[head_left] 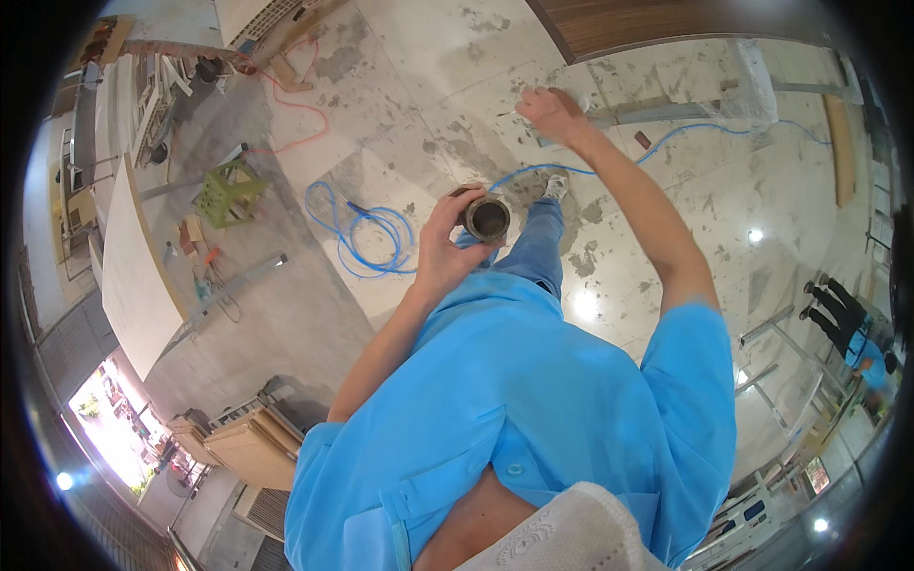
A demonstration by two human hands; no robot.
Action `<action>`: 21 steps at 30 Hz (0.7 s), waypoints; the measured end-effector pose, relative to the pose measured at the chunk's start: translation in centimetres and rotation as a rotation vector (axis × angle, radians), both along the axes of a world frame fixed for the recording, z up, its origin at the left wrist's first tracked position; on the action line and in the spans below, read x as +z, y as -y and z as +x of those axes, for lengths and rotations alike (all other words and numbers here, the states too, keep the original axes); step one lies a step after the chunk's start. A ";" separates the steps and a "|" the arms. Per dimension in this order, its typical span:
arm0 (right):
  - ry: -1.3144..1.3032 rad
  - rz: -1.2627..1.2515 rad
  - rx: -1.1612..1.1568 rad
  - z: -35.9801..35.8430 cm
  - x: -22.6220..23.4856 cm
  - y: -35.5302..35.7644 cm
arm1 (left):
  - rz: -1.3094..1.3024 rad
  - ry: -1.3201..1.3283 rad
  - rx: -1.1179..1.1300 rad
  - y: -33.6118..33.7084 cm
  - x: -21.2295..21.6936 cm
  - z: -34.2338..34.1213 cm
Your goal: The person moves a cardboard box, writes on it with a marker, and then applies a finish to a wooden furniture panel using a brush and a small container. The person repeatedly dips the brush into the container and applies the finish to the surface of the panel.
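My left hand (449,240) is wrapped round a dark, round can (489,220) with an open top, held in front of my waist. Its mouth faces up and the inside looks brownish; what it contains I cannot make out. My right hand (552,114) reaches out ahead and to the right, away from the can, above the tiled floor. The fingers of that hand are curled together and slightly blurred, so whatever they hold, if anything, is too small to name.
A blue hose (381,221) lies coiled on the stained floor and runs off to the right. To the left are a green stool (230,193) and a large pale board (133,276). A dark wooden panel (666,27) spans the far right. Another person (857,333) is at the right edge.
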State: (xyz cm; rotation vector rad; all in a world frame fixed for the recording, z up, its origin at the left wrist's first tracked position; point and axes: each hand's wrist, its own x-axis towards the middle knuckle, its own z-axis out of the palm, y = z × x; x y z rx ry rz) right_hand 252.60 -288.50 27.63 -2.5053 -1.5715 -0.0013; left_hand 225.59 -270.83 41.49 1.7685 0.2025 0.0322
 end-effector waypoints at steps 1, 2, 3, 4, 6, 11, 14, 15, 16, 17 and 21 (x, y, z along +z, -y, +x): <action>-0.078 0.076 -0.030 -1.4 0.7 0.0 | -0.001 0.008 0.014 0.0 -0.2 0.0; -0.161 0.132 -0.076 -2.7 1.8 0.0 | -0.004 0.014 0.017 0.0 -0.3 0.0; -0.224 0.297 -0.197 -4.1 3.1 0.2 | -0.007 0.018 0.024 0.0 -0.4 0.1; -0.295 0.443 -0.330 -5.4 4.5 0.4 | -0.012 0.021 0.029 0.1 -0.5 0.2; -0.419 0.678 -0.578 -6.4 7.1 1.2 | 0.008 0.039 0.032 0.1 -0.4 0.7; -0.447 0.920 -0.889 -6.3 10.6 2.6 | -0.016 -0.007 -0.037 -0.2 0.4 2.5; -0.174 0.780 -0.631 -6.1 10.8 1.9 | -0.019 0.012 -0.063 -0.2 0.6 3.5; -0.131 0.688 -0.554 -6.0 10.7 1.5 | -0.020 0.011 -0.071 -0.1 0.7 3.7; -0.089 0.595 -0.478 -5.9 10.7 1.2 | -0.022 0.009 -0.079 -0.1 0.8 3.7; -0.048 0.501 -0.400 -5.7 10.6 0.9 | -0.021 0.003 -0.081 -0.1 0.9 3.7; -0.210 0.695 -0.654 -5.3 10.3 1.1 | -0.027 0.008 -0.061 -0.1 1.2 3.0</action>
